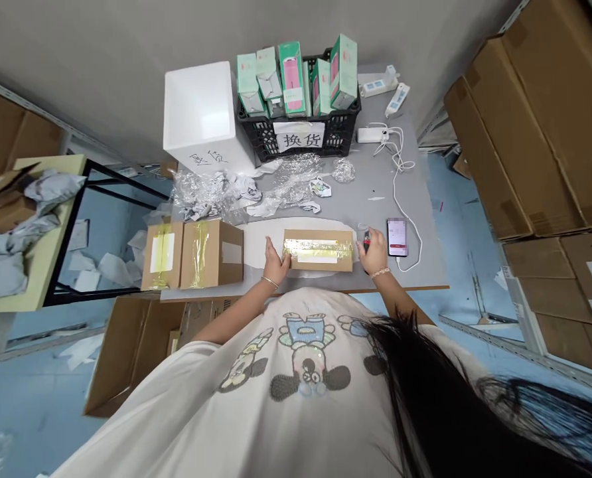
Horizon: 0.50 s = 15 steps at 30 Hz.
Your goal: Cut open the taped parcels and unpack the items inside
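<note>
A flat cardboard box [317, 264] lies in front of me, with yellowish clear tape and white labels along its top. My left hand [276, 265] is at the box's left end, fingers stretched out and the thumb side touching its edge. To the right of the box, my right hand [377, 252] is closed around a small black and red box cutter [366, 241]; its blade cannot be made out. Under the box is a white oval mat [261, 242]. A smartphone [397, 238] with a lit screen lies just right of my right hand.
Two taped cartons [200, 255] [161, 257] stand at the table's left front. Bubble wrap and crumpled packaging [291, 182] lie behind. A white foam bin [201, 146] and black crate [343, 143] of green boxes stand at the back. A white cable [395, 189] runs along the right.
</note>
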Motion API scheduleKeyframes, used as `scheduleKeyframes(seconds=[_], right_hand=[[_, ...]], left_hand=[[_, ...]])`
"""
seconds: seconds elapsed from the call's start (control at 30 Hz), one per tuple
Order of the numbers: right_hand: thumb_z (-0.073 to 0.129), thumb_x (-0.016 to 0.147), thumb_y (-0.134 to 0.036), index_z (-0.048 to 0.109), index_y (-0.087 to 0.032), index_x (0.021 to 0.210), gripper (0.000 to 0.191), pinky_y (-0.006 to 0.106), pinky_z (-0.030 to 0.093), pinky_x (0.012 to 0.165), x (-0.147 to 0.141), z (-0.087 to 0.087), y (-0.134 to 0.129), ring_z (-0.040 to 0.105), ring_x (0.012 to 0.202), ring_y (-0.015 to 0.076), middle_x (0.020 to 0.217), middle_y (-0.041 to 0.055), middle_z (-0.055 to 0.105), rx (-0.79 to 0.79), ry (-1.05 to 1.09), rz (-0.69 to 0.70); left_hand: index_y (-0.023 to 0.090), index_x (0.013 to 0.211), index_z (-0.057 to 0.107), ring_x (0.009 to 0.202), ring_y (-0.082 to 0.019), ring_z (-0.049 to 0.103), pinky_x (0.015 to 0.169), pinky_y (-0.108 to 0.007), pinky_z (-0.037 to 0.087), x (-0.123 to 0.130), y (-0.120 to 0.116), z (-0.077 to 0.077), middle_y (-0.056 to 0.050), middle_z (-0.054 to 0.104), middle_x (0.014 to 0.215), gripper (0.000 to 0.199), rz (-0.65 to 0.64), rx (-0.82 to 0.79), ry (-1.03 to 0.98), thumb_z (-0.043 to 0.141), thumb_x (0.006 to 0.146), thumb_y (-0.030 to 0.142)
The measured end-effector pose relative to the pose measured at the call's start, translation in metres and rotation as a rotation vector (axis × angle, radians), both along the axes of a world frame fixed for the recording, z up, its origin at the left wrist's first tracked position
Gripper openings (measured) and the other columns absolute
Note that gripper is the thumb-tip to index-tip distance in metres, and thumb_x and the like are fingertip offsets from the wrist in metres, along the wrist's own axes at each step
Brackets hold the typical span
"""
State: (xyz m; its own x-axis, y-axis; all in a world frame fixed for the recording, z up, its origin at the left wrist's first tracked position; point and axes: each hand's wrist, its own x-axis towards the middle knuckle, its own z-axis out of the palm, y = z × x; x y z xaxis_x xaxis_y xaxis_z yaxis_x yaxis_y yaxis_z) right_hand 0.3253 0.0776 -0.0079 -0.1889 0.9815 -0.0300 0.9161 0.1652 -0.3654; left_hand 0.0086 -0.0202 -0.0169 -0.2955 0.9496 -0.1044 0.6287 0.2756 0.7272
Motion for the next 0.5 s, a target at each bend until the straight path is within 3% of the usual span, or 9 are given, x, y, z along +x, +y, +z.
scheduleKeyframes(seconds=[0.07, 0.13, 0.23, 0.33, 0.5], right_hand=[[0.043, 0.095, -0.043, 0.03, -0.01, 0.148, 0.064, 0.047, 0.027, 0.112, -0.013, 0.018, 0.0, 0.029, 0.14, 0.0315, 0.149, 0.0226, 0.035, 0.03, 0.008, 0.208], [0.05, 0.092, -0.045, 0.032, -0.012, 0.148, 0.067, 0.049, 0.022, 0.114, -0.028, 0.031, 0.003, 0.026, 0.142, 0.0325, 0.152, 0.02, 0.033, 0.003, -0.037, 0.366], [0.054, 0.092, -0.042, 0.038, -0.012, 0.145, 0.063, 0.048, 0.022, 0.114, -0.044, 0.035, 0.015, 0.033, 0.138, 0.0325, 0.149, 0.0202, 0.038, -0.047, -0.132, 0.497], [0.051, 0.095, -0.039, 0.042, -0.01, 0.142, 0.057, 0.045, 0.028, 0.11, -0.05, 0.032, 0.025, 0.039, 0.134, 0.0322, 0.146, 0.0229, 0.043, -0.064, -0.218, 0.58], [0.04, 0.099, -0.033, 0.042, -0.001, 0.139, 0.051, 0.046, 0.03, 0.107, -0.056, 0.034, 0.023, 0.039, 0.134, 0.0352, 0.145, 0.0287, 0.041, 0.006, -0.367, 0.632]], left_hand=[[0.011, 0.154, 0.016, 0.151, -0.033, 0.004, 0.119, -0.056, 0.006, -0.007, 0.016, 0.015, -0.021, 0.014, 0.161, 0.086, -0.229, 0.037, 0.175, 0.055, 0.087, 0.049], [0.016, 0.151, 0.028, 0.15, -0.033, 0.011, 0.118, -0.057, 0.006, -0.012, 0.039, 0.029, -0.018, 0.024, 0.159, 0.077, -0.487, 0.011, 0.276, 0.057, 0.087, 0.045], [0.017, 0.146, 0.041, 0.147, -0.035, 0.022, 0.119, -0.054, 0.009, -0.015, 0.074, 0.037, -0.017, 0.034, 0.155, 0.071, -0.699, -0.054, 0.331, 0.062, 0.083, 0.043], [0.012, 0.141, 0.047, 0.139, -0.036, 0.035, 0.117, -0.047, 0.02, -0.014, 0.093, 0.032, -0.02, 0.043, 0.147, 0.069, -0.766, -0.053, 0.3, 0.062, 0.081, 0.043], [0.008, 0.134, 0.053, 0.13, -0.035, 0.045, 0.112, -0.045, 0.029, -0.008, 0.091, 0.024, -0.023, 0.05, 0.139, 0.06, -0.759, 0.046, 0.33, 0.054, 0.085, 0.043]])
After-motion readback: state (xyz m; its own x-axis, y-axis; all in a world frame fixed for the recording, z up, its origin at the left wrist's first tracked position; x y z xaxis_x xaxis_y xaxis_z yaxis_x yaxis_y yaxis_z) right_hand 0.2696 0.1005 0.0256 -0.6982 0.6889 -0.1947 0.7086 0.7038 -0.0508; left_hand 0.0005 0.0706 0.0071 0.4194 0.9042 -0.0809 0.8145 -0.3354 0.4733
